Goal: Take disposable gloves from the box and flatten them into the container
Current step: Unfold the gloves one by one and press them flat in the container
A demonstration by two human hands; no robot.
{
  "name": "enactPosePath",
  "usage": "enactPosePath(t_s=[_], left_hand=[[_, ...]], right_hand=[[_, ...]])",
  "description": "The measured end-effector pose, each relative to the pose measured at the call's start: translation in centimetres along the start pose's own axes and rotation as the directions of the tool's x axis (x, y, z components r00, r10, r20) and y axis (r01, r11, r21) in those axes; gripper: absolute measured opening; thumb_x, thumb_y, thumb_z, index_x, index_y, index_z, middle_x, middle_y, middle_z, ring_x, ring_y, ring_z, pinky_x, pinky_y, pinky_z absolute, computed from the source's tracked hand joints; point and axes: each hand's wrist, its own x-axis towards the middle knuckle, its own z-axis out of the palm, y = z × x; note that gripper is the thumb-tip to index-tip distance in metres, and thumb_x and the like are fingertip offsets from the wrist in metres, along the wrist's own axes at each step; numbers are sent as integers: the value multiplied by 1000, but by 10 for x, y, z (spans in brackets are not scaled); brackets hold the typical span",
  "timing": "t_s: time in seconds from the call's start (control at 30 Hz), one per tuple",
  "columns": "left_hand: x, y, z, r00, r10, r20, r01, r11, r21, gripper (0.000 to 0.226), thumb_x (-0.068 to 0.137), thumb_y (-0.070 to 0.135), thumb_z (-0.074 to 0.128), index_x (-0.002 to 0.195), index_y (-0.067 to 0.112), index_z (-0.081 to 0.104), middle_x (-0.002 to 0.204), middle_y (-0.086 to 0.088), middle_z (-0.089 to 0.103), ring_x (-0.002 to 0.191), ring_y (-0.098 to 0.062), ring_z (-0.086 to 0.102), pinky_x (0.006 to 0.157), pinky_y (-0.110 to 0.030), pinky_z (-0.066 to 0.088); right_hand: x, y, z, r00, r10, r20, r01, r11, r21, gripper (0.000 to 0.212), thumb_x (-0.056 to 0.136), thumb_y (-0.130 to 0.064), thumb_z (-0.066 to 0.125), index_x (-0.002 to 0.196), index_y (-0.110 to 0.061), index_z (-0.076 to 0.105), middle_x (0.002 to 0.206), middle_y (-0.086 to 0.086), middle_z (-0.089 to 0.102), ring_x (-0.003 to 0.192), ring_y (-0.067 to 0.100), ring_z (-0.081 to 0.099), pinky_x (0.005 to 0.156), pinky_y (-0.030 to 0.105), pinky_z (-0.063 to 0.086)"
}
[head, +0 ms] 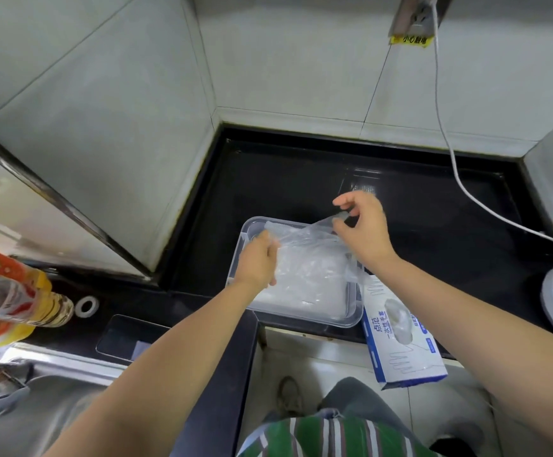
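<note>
I count one glove box (400,338) overhanging the worktop's (301,179) front edge, just beside one clear container (301,319). Over the container, the left hand (257,262) grips one glove (304,235) with curled fingers, and the right hand (364,229) pinches the glove's far end.

Blue-and-white glove box (400,334), clear container (301,318), black counter (285,173).

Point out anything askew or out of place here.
The glove box lies skewed beside the container, and part of it hangs past the front edge of the counter, over the floor, so it might tip off. Nothing else stands out.
</note>
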Motion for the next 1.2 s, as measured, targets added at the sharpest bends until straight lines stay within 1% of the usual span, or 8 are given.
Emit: enactPosePath(t_s=[0.1,0.27,0.43,0.53,0.63,0.77,1.0,1.2], left_hand=[[1,-6,5,1000,8,-1,-7,980,201,27,102,23,37,108,2,53,82,-12,59,74,-33,61,69,-45,52],[2,-7,9,996,-67,61,39,922,385,28,99,10,38,124,1,47,95,-16,60,88,-34,61,81,-42,51],[-3,-6,14,980,194,-43,-129,784,607,33,86,0,52,118,8,50,119,-9,49,106,-23,48,94,-31,43],[3,-1,22,926,354,133,-362,726,584,36,81,-6,60,112,11,56,114,-6,53,99,-20,53,83,-27,47],[11,-7,31,931,151,333,-341,688,641,44,90,0,58,131,12,51,129,-12,50,111,-27,55,94,-33,50],[22,-28,37,920,-125,373,-184,701,689,72,93,17,61,151,27,20,152,-13,24,126,-31,46,100,-36,45],[24,-33,34,872,-211,441,-206,659,724,99,83,22,74,154,32,6,159,-11,-1,142,-34,25,107,-38,38],[28,-44,41,869,-244,431,-183,651,737,104,82,24,75,153,33,0,160,-12,-1,144,-35,21,108,-41,37]], right_hand=[[-14,-4,17,949,-94,301,98,995,2,27,82,-1,67,95,-24,64,99,1,60,78,11,57,73,27,47],[-36,20,54,715,247,654,116,881,-459,52,93,-21,64,141,-22,43,136,8,46,109,27,60,95,31,45],[-44,23,69,591,332,735,114,867,-484,60,96,-26,56,150,-23,30,134,11,46,115,28,56,100,38,46],[-40,23,71,591,320,741,116,875,-471,54,99,-24,48,150,-22,32,130,12,53,111,28,57,95,38,47],[-38,24,73,603,329,727,107,869,-482,46,102,-17,36,148,-21,40,138,12,55,119,29,55,99,36,45],[-39,30,71,647,360,672,123,821,-558,47,104,-20,37,150,-23,35,139,11,53,122,28,54,100,33,43],[-40,36,77,498,522,693,94,761,-641,103,93,-26,62,153,-31,-21,152,17,32,126,32,50,98,37,45],[-39,43,86,466,575,673,41,745,-666,107,93,-20,61,148,-38,-28,162,19,4,137,38,38,102,43,45]])
